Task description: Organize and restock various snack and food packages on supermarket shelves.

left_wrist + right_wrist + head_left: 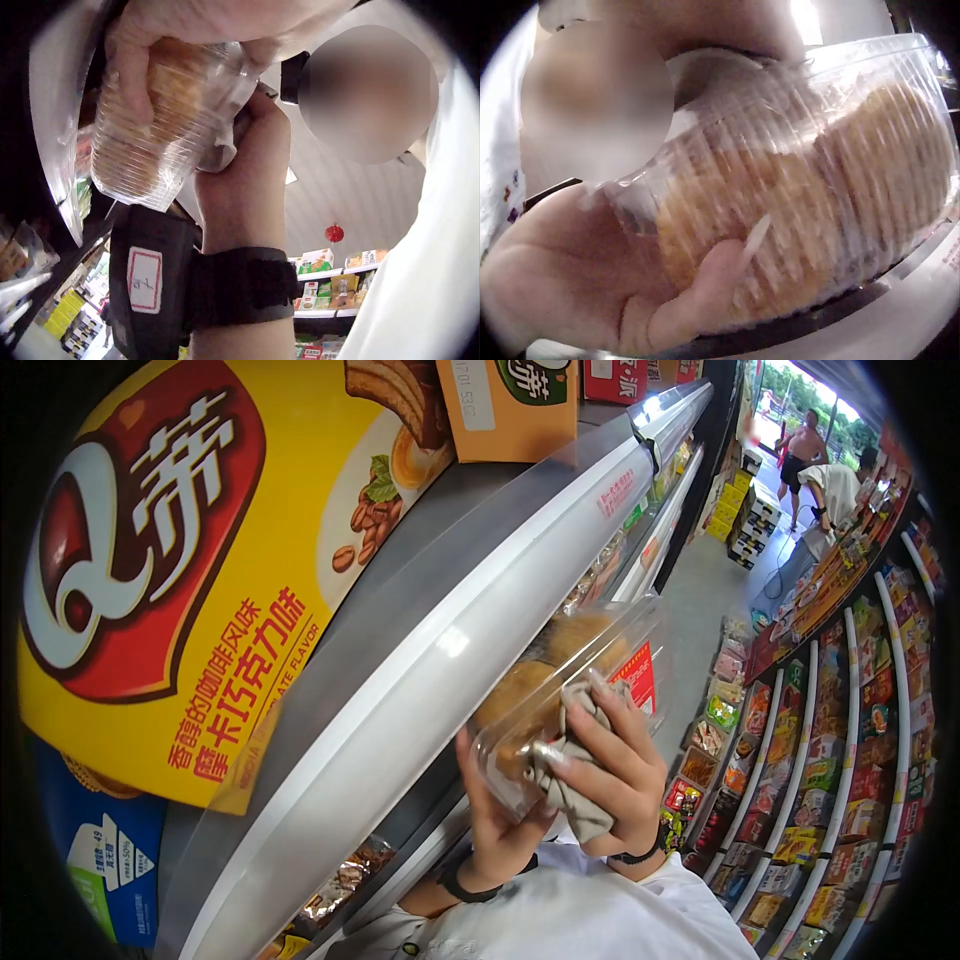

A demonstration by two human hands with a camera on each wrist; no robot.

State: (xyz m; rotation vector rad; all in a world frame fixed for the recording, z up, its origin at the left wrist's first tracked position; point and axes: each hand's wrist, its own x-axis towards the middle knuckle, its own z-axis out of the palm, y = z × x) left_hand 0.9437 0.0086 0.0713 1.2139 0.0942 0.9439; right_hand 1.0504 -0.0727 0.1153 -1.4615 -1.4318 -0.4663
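Head view: a clear container [565,675] with golden-brown food inside is held tilted, right beside a white shelf edge [440,650]. Its near end is gripped by the left hand [505,835], thumb and fingers bent round it. A grey cloth [580,815] is held under the bent fingers of the right hand [620,765] and pressed against the container. A red label [638,675] is seen on the container's face. Left of the container, a yellow box [200,580] is seen; above it, an orange box [515,420]. Racks of packets [830,760] are placed right of the container, and two people [803,450] are seen farther off, up and right of it.

Left wrist view: the container is clasped by the left hand from above. The cloth is pinched at its right side by the right hand, mostly hidden. A black wrist device [150,292] is worn below the container.

Right wrist view: the left thumb is laid across the container's ribbed wall. The right hand's fingers are not clearly shown; its hold can't be told here.
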